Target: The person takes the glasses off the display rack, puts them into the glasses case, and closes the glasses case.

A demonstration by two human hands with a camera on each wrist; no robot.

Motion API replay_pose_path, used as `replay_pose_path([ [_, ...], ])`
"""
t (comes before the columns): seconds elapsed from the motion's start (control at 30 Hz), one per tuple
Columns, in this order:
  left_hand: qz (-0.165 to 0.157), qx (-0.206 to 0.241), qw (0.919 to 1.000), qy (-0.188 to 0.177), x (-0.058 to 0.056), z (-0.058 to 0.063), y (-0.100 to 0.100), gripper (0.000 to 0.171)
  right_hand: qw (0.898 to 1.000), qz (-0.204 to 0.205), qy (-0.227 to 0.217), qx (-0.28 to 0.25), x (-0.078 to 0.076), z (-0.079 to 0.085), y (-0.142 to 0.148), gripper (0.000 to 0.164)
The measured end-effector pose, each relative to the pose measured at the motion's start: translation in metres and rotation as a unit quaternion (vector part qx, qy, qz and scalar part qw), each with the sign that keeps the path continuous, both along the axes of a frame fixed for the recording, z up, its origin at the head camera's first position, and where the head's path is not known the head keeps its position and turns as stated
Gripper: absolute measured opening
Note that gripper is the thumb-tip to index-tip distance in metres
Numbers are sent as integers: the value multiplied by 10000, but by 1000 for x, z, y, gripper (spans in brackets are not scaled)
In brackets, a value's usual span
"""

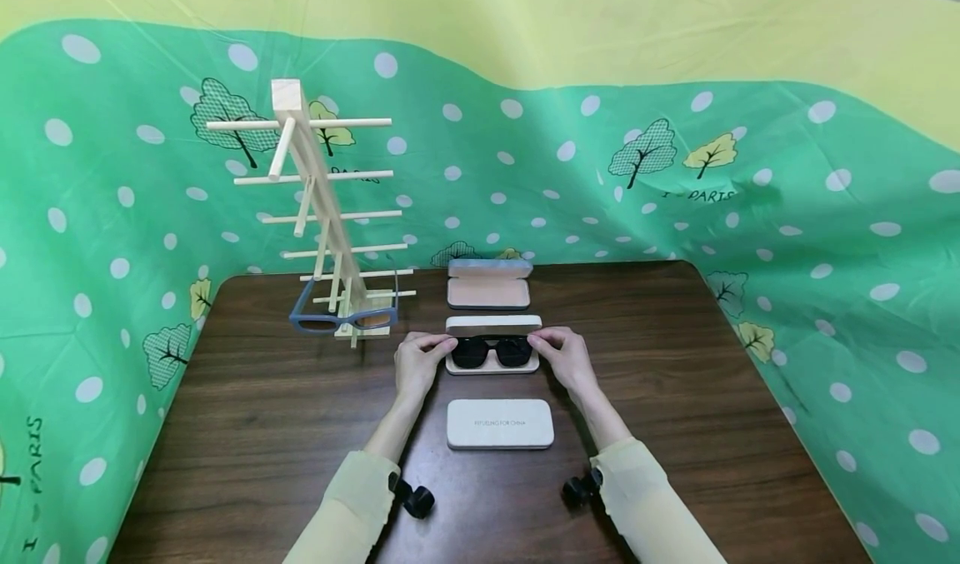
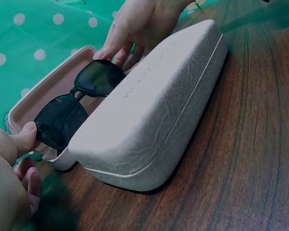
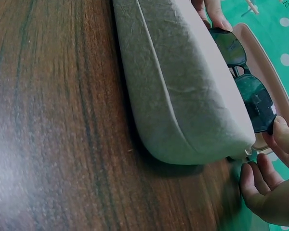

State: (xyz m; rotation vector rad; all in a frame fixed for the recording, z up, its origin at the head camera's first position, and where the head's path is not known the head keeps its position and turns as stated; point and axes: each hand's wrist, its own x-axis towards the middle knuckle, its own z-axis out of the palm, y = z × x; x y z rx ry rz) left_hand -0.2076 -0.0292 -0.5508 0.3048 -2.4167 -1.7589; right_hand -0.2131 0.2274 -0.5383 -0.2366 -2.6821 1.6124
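Note:
Black sunglasses (image 1: pixel 492 351) with dark lenses are held level over an open white glasses case (image 1: pixel 492 371), whose pinkish lining shows. My left hand (image 1: pixel 420 364) pinches one end of the frame between thumb and fingers, and my right hand (image 1: pixel 564 356) pinches the other end. In the left wrist view the sunglasses (image 2: pixel 62 120) stand in front of the raised lid (image 2: pixel 53 82). Nearer to me lies a shut white case (image 1: pixel 500 424) with small lettering on top; from the right wrist it hides part of the open case.
Behind the open case stands another open case (image 1: pixel 489 291) with a pale blue lid. To the left, a wooden peg rack (image 1: pixel 322 189) rises from the brown table (image 1: pixel 675 431), with blue-framed glasses (image 1: pixel 375 319) on its low pegs. A patterned green cloth (image 1: pixel 525 156) hangs behind.

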Motion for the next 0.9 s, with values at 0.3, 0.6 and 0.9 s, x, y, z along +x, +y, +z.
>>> replay_pose_path([
  [0.3, -6, -151, 9999, -41, -2, -1, 0, 18, 10000, 34, -43, 28, -3, -5, 2, 22],
  [0.6, 71, -282, 9995, -101, -2, -3, 1, 19, 9998, 142, -145, -2, -4, -5, 4, 23],
  [0.9, 138, -365, 9991, -144, -2, -3, 3, 20, 9995, 141, -245, 145, -3, -5, 6, 24],
])
